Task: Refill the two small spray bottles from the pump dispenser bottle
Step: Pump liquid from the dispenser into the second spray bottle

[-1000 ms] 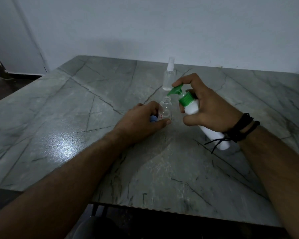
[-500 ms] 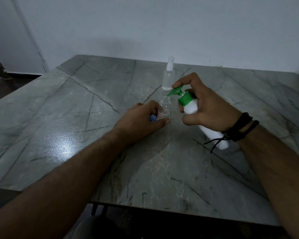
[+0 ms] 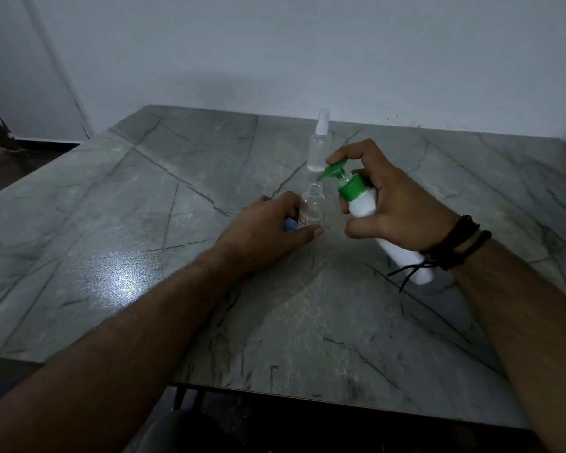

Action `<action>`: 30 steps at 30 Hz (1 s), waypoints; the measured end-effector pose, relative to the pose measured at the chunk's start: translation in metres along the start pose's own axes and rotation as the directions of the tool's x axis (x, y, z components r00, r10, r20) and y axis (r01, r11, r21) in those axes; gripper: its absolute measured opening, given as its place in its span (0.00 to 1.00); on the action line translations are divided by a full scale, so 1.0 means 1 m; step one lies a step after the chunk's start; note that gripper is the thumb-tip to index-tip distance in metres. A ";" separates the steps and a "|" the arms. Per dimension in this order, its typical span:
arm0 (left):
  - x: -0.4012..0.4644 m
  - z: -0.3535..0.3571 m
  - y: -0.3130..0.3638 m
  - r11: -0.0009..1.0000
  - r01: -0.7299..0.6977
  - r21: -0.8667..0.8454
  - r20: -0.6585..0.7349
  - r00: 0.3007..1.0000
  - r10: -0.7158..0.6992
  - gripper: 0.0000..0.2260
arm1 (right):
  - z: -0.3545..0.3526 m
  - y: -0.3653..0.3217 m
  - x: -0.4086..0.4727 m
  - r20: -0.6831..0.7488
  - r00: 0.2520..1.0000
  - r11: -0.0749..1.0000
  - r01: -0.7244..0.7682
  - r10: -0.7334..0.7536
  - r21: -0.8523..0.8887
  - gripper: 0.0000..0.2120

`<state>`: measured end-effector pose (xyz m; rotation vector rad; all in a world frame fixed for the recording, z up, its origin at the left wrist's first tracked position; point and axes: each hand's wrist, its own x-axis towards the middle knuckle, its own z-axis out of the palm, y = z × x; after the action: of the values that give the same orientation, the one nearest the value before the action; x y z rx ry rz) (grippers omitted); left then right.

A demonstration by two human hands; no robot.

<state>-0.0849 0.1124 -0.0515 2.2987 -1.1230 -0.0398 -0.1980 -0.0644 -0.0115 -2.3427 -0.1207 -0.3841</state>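
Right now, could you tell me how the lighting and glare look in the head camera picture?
Head view: dim overall, with a bright glare patch on the table at left; the wide lens bends the table edges; the open small bottle and the green pump nozzle remain readable, not blurred.

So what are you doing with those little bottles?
A person is filling a small spray bottle. The right hand holds a white pump bottle tilted, one finger on its green pump head, with the nozzle over the open neck of a small clear bottle. The left hand steadies that bottle on the grey table; something blue peeks out beside its fingers. A second small spray bottle, cap on, stands farther back.
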 end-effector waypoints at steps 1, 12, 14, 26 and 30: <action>0.000 0.000 0.000 1.000 -0.003 -0.002 -0.003 1.000 0.003 0.17 | 0.000 0.000 0.000 -0.002 1.000 1.000 0.001 -0.001 -0.001 0.37; 0.001 0.001 -0.003 1.000 0.008 -0.001 0.007 1.000 -0.008 0.17 | 0.000 0.002 0.001 -0.003 1.000 1.000 0.009 -0.009 -0.010 0.38; 0.001 0.001 -0.003 1.000 0.008 -0.003 0.010 1.000 -0.008 0.18 | 0.000 0.003 0.001 -0.003 1.000 1.000 0.012 -0.012 -0.009 0.39; 0.001 0.001 -0.001 1.000 0.003 0.010 -0.001 1.000 -0.003 0.16 | 0.000 0.002 0.000 -0.004 1.000 1.000 0.008 -0.009 -0.023 0.38; 0.000 0.001 0.000 1.000 0.002 -0.003 0.000 1.000 -0.002 0.16 | 0.001 0.000 0.000 0.004 1.000 1.000 -0.005 0.005 -0.026 0.35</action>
<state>-0.0852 0.1120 -0.0525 2.2970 -1.1197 -0.0424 -0.1977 -0.0639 -0.0117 -2.3687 -0.1125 -0.3804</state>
